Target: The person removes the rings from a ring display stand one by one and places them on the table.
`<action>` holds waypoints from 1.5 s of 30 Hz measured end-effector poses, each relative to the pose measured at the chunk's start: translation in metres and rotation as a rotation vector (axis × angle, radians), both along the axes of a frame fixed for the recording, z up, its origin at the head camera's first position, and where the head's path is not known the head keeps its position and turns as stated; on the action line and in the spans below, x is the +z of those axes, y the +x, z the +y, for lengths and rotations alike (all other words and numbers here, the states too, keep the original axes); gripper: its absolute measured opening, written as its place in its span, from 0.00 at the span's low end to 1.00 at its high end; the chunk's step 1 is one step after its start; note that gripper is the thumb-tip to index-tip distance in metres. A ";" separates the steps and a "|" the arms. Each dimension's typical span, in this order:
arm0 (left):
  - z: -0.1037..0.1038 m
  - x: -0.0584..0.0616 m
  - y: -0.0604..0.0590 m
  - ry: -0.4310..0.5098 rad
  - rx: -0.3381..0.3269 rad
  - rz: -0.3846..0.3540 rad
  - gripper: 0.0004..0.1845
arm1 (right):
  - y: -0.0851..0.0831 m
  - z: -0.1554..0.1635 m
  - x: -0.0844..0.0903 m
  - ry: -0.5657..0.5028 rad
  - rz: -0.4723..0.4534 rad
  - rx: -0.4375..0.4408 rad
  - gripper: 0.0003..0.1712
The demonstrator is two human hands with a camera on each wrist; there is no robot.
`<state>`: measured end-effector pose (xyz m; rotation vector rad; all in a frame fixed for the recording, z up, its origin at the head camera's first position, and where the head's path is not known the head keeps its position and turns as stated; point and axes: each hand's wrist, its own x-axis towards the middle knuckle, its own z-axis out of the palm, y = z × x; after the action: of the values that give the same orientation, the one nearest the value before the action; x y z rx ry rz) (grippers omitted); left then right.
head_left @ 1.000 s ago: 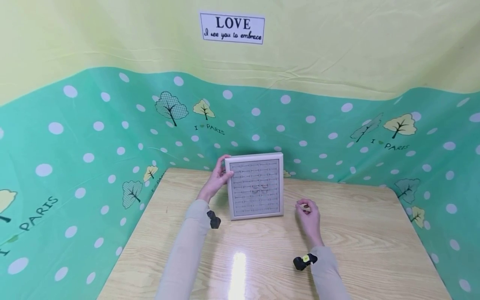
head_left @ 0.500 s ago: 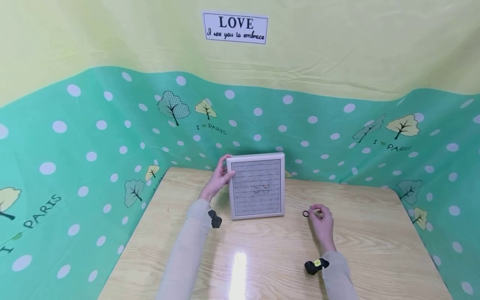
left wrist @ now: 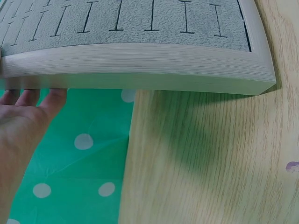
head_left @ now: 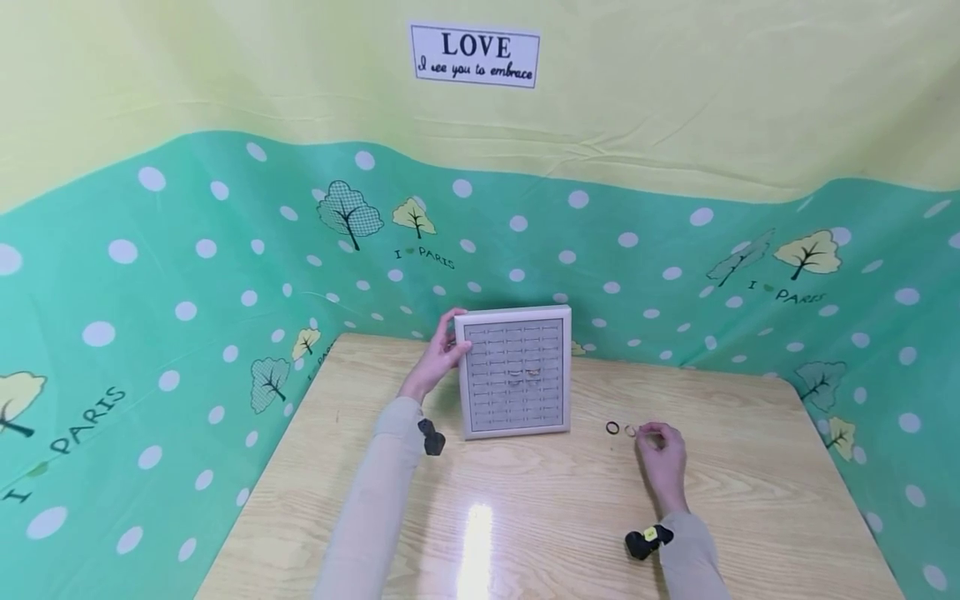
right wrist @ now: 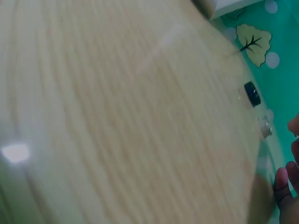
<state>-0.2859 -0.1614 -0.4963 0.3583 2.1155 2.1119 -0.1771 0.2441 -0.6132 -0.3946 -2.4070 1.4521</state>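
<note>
A white-framed ring display board [head_left: 513, 433] with grey slotted foam stands tilted on the table. My left hand [head_left: 437, 360] grips its left edge, thumb on the front of the frame; in the left wrist view the fingers reach behind it. Two small rings [head_left: 533, 372] sit in the middle slots. To the right of the board, a black ring [head_left: 612, 427] and a silver ring [head_left: 630, 431] lie on the table. Just right of these, my right hand [head_left: 664, 462] brings thumb and fingertips together low over the wood, with a small shiny bit between them.
The light wooden table [head_left: 750, 500] ends at a green dotted cloth [head_left: 660, 300] hung behind and at the sides. A bright reflection lies on the wood in front. Black wrist cameras [head_left: 647, 542] sit on both wrists.
My right hand has moved right, away from the board. First the black ring and then the silver ring have come into view on the table. The left hand keeps its grip.
</note>
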 end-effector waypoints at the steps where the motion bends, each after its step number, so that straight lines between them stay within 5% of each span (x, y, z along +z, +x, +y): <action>1: 0.000 -0.001 0.000 -0.002 -0.002 -0.001 0.35 | 0.000 0.001 -0.001 0.005 -0.008 -0.002 0.08; 22: -0.005 0.014 -0.008 -0.088 -0.036 0.033 0.34 | -0.003 0.003 -0.015 0.170 0.097 -0.056 0.04; 30: 0.000 0.017 -0.007 0.020 0.090 0.113 0.25 | 0.000 0.004 -0.015 0.188 0.093 -0.038 0.04; 35: 0.002 0.013 -0.003 0.075 0.168 0.100 0.22 | 0.000 0.004 -0.016 0.189 0.104 -0.047 0.04; 45: 0.001 0.007 0.001 0.113 0.184 0.089 0.21 | 0.001 0.005 -0.011 0.077 0.022 -0.051 0.13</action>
<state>-0.2849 -0.1599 -0.4892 0.2845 2.1590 2.3664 -0.1758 0.2495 -0.6238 -0.4167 -2.4093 1.3305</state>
